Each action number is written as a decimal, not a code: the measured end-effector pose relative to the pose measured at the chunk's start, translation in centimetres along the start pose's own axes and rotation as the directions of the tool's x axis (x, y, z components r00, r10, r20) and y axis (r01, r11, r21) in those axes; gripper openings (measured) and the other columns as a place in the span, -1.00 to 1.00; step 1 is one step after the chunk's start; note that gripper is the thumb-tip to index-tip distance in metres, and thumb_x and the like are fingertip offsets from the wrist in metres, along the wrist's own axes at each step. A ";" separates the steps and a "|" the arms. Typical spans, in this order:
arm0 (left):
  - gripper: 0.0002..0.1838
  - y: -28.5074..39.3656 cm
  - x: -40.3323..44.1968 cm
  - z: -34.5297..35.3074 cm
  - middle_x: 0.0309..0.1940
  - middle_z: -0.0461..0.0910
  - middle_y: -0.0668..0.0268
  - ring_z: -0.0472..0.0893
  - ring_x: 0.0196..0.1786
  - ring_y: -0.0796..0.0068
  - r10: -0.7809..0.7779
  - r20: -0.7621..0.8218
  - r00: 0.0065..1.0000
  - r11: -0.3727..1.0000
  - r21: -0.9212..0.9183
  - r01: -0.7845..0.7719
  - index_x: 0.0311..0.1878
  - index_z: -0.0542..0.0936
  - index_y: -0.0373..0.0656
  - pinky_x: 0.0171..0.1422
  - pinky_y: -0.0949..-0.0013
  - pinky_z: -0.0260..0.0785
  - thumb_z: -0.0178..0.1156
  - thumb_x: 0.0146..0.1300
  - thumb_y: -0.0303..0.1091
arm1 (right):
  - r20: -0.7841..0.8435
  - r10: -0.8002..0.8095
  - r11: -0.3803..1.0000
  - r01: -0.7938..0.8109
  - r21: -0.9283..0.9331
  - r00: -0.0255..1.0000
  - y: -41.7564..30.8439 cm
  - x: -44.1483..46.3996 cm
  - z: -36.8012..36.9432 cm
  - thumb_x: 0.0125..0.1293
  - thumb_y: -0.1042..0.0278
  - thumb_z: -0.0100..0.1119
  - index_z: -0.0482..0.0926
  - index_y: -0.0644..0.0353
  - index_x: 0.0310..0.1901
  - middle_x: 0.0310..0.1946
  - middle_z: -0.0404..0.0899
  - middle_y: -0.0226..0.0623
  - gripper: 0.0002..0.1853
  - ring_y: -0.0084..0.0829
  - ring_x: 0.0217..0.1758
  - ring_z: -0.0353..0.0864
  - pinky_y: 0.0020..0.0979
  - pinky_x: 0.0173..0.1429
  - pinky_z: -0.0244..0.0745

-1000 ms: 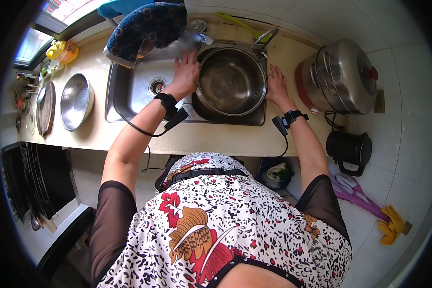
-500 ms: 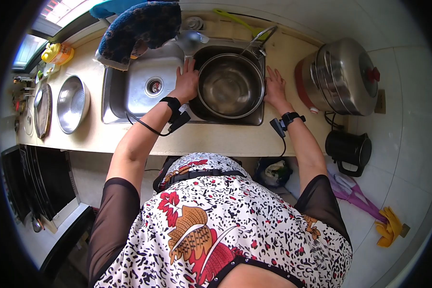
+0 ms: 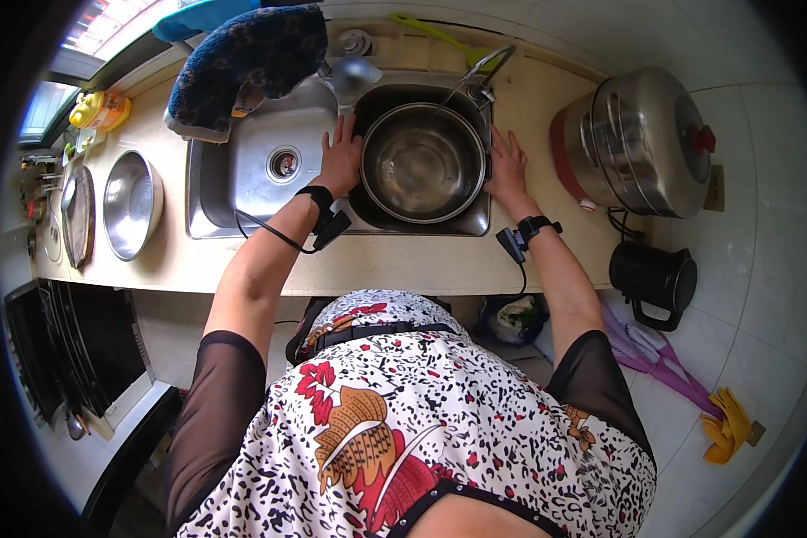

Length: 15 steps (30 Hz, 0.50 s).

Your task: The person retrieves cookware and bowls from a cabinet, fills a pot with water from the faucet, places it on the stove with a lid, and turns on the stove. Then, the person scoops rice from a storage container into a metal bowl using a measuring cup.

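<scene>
A round stainless-steel pot [image 3: 424, 211] sits in the right sink basin [image 3: 475, 221], under the curved faucet [image 3: 496, 59]. My left hand [image 3: 340, 163] is at the pot's left side, over the divider between the basins, with its fingers stretched and spread. On the opposite side, my right hand [image 3: 508, 169] lies along the sink's right edge beside the pot, fingers extended. Both hands are close to the pot's rim; whether the palms press on it I cannot tell. Black straps with small devices circle both wrists.
To the left are the left basin [image 3: 242, 193], a metal bowl [image 3: 133, 206] and a yellow-lidded tub [image 3: 99, 110]. A dark blue patterned cloth [image 3: 242, 67] hangs over the left basin. On the right stand a large steamer [image 3: 637, 143] and a black kettle [image 3: 653, 273].
The view has shifted slightly. My hands stay on either side of the pot, with the right one a little closer in against its side.
</scene>
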<state>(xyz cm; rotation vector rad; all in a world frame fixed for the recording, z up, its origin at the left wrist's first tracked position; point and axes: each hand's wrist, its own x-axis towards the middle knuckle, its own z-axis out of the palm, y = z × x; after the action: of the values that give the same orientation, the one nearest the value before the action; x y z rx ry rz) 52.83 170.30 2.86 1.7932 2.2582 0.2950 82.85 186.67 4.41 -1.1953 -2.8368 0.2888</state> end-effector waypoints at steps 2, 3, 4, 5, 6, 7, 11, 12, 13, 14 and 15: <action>-0.64 -0.2 0.0 0.3 0.43 -0.07 0.03 -0.14 0.50 -0.04 -0.009 0.010 1.000 1.000 0.002 0.009 -0.07 0.43 -0.27 0.37 -0.31 -0.06 0.16 -0.01 -0.55 | -0.015 -0.006 1.000 0.006 0.010 1.000 0.0 0.0 0.3 -0.34 0.51 0.43 0.53 0.28 -0.04 0.45 -0.03 -0.36 -0.36 -0.04 0.47 -0.07 -0.03 0.40 0.03; -0.64 -0.3 0.0 0.5 0.43 -0.07 0.03 -0.14 0.50 -0.04 -0.015 0.014 1.000 1.000 0.007 0.015 -0.06 0.43 -0.27 0.37 -0.32 -0.06 0.15 0.00 -0.54 | -0.017 -0.008 1.000 0.008 0.003 1.000 0.1 0.0 0.4 -0.33 0.48 0.44 0.53 0.28 -0.04 0.45 -0.02 -0.35 -0.37 -0.03 0.47 -0.06 -0.02 0.40 0.02; -0.64 -0.4 0.0 0.8 0.43 -0.08 0.03 -0.15 0.51 -0.05 -0.021 0.016 1.000 1.000 0.012 0.021 -0.06 0.43 -0.26 0.37 -0.32 -0.06 0.15 0.01 -0.53 | -0.021 -0.009 1.000 0.009 -0.005 1.000 0.1 0.0 0.5 -0.33 0.45 0.45 0.53 0.27 -0.04 0.45 -0.02 -0.35 -0.37 -0.02 0.47 -0.05 -0.01 0.40 0.01; -0.64 -0.6 0.0 1.1 0.43 -0.08 0.03 -0.15 0.51 -0.05 -0.019 0.014 1.000 1.000 0.016 0.019 -0.05 0.43 -0.26 0.36 -0.32 -0.06 0.15 0.01 -0.53 | -0.023 -0.011 1.000 0.011 -0.013 1.000 0.1 -0.1 0.6 -0.32 0.42 0.46 0.53 0.27 -0.05 0.45 -0.01 -0.34 -0.37 -0.01 0.47 -0.04 0.00 0.40 0.00; -0.64 -0.7 0.0 1.4 0.43 -0.08 0.03 -0.16 0.51 -0.05 -0.017 0.011 1.000 1.000 0.020 0.017 -0.05 0.43 -0.25 0.36 -0.33 -0.06 0.15 0.02 -0.53 | -0.015 0.001 0.999 -0.001 -0.033 1.000 0.0 -0.1 0.7 -0.32 0.43 0.45 0.52 0.26 -0.02 0.45 -0.01 -0.33 -0.35 -0.01 0.47 -0.05 0.00 0.40 0.00; -0.64 -0.7 0.1 1.5 0.44 -0.08 0.03 -0.17 0.51 -0.05 -0.015 0.007 1.000 1.000 0.023 0.015 -0.04 0.43 -0.25 0.36 -0.33 -0.06 0.15 0.02 -0.53 | -0.008 0.012 0.998 -0.013 -0.054 1.000 0.0 -0.1 0.9 -0.32 0.43 0.45 0.50 0.26 0.00 0.45 -0.01 -0.32 -0.33 -0.02 0.47 -0.06 -0.01 0.40 0.00; -0.64 -0.7 0.0 1.9 0.44 -0.08 0.03 -0.18 0.51 -0.05 -0.031 0.019 0.999 0.999 0.020 0.031 -0.03 0.42 -0.23 0.37 -0.33 -0.08 0.14 0.04 -0.51 | 0.024 0.068 0.994 -0.066 -0.084 0.997 -0.3 -0.2 1.4 -0.31 0.47 0.44 0.44 0.22 0.10 0.45 -0.04 -0.22 -0.24 -0.02 0.49 -0.09 -0.03 0.42 -0.02; -0.64 -0.8 0.0 2.1 0.44 -0.08 0.03 -0.18 0.51 -0.05 -0.032 0.017 0.999 0.999 0.027 0.031 -0.03 0.42 -0.23 0.37 -0.33 -0.08 0.13 0.05 -0.51 | 0.035 0.080 0.993 -0.076 -0.091 0.996 -0.4 -0.2 1.5 -0.30 0.47 0.44 0.41 0.21 0.13 0.45 -0.06 -0.18 -0.21 -0.02 0.49 -0.11 -0.02 0.42 -0.03; -0.65 -0.9 0.0 2.2 0.44 -0.08 0.03 -0.19 0.51 -0.04 -0.033 0.016 0.999 0.999 0.035 0.032 -0.02 0.42 -0.23 0.37 -0.34 -0.08 0.13 0.06 -0.50 | 0.046 0.091 0.991 -0.086 -0.098 0.995 -0.5 -0.3 1.5 -0.28 0.47 0.44 0.38 0.21 0.17 0.45 -0.08 -0.14 -0.19 -0.02 0.49 -0.12 -0.02 0.43 -0.05; -0.65 -0.9 0.0 2.3 0.44 -0.09 0.03 -0.19 0.51 -0.04 -0.038 0.017 0.999 0.999 0.038 0.038 -0.02 0.42 -0.23 0.37 -0.34 -0.08 0.12 0.07 -0.50 | 0.057 0.103 0.990 -0.096 -0.105 0.993 -0.6 -0.3 1.5 -0.27 0.47 0.45 0.35 0.21 0.20 0.45 -0.10 -0.09 -0.16 -0.01 0.50 -0.14 -0.02 0.43 -0.06; -0.65 -0.9 0.0 2.4 0.44 -0.09 0.03 -0.19 0.51 -0.04 -0.045 0.017 0.999 0.998 0.042 0.044 -0.02 0.42 -0.22 0.37 -0.34 -0.09 0.12 0.08 -0.49 | 0.059 0.110 0.990 -0.104 -0.096 0.992 -0.7 -0.4 1.5 -0.26 0.46 0.45 0.32 0.20 0.23 0.45 -0.11 -0.06 -0.13 -0.01 0.50 -0.15 -0.01 0.44 -0.07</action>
<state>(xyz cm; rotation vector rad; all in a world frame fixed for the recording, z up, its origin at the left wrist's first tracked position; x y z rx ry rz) 52.69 170.16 0.33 1.7558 2.3048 0.2244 82.46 185.71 3.10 -1.3840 -2.8742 0.2055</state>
